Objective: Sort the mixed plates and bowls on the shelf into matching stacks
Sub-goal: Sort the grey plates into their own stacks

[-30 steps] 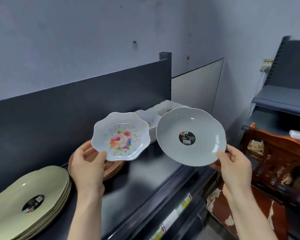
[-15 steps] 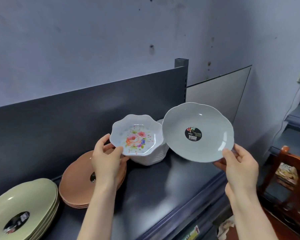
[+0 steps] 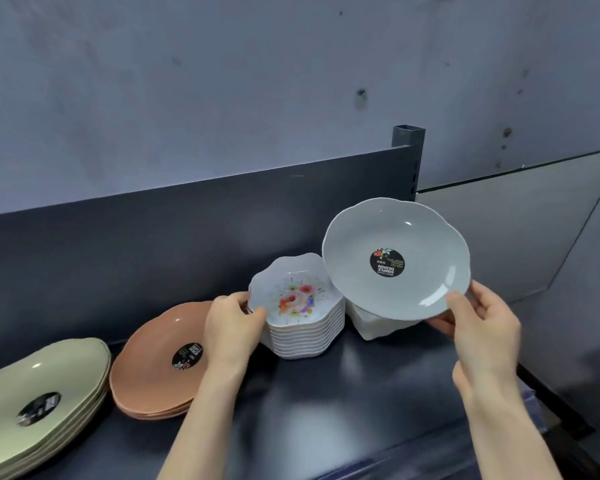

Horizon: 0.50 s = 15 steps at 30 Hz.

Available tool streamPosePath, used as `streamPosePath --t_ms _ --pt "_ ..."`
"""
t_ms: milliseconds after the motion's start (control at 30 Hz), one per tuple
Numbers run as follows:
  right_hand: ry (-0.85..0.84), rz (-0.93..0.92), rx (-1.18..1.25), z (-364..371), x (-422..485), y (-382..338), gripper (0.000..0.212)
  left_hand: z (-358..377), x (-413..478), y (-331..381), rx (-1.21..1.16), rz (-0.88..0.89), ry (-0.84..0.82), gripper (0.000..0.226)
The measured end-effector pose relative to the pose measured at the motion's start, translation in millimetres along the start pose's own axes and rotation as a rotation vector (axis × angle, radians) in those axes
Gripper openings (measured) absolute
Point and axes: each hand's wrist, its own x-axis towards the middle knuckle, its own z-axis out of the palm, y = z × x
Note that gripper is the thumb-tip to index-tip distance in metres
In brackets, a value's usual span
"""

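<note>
Pinches floral bowl (image 3: pixel 293 301) at its rim with left hand (image 3: pixel 232 322), atop matching bowl stack (image 3: pixel 305 341) on shelf (image 3: pixel 361 393): like with like. Grips grey plate (image 3: pixel 426 237) at lower edge with right hand (image 3: pixel 482 329), tilted above white stack (image 3: pixel 371 325), seemingly awaiting its own pile.
</note>
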Motion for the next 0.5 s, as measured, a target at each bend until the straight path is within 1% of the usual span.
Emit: streamPosePath --t_ms 133,267,300,367,400,500 --pt "-0.090 0.047 0.006 4.0 14.1 5.8 0.035 1.0 -9.8 2.8 0.055 -0.031 0.058 0.019" --pt "-0.214 0.072 0.014 13.9 20.6 5.1 0.035 -2.3 -16.8 9.0 0.122 -0.044 0.067 0.020" --pt "-0.248 0.075 0.016 17.2 21.0 5.0 0.035 -5.0 -18.7 11.6 0.147 -0.045 0.068 0.024" --pt "-0.318 0.083 0.025 25.1 20.6 5.8 0.033 -15.2 -23.4 14.8 0.188 -0.063 0.093 0.042" --pt "-0.351 0.092 0.029 29.5 19.3 6.6 0.033 -22.2 -26.6 14.7 0.203 -0.070 0.118 0.047" --pt "-0.433 0.129 0.042 45.0 10.9 14.0 0.033 -45.4 -39.3 9.4 0.262 -0.076 0.196 0.044"
